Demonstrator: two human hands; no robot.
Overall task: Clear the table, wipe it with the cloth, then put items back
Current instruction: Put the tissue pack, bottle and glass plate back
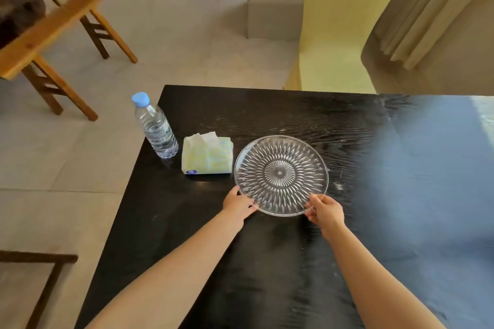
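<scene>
A round clear glass plate with a cut starburst pattern lies on the black wooden table. My left hand grips its near-left rim and my right hand grips its near-right rim. To the left of the plate lies a soft pack of tissues with a sheet sticking out. Further left, near the table's left edge, a clear water bottle with a blue cap stands upright. No cloth is in view.
A wooden bench stands on the tiled floor at the far left. A dark wooden frame shows at the bottom left. A yellow covered chair stands behind the table's far edge, with curtains to its right.
</scene>
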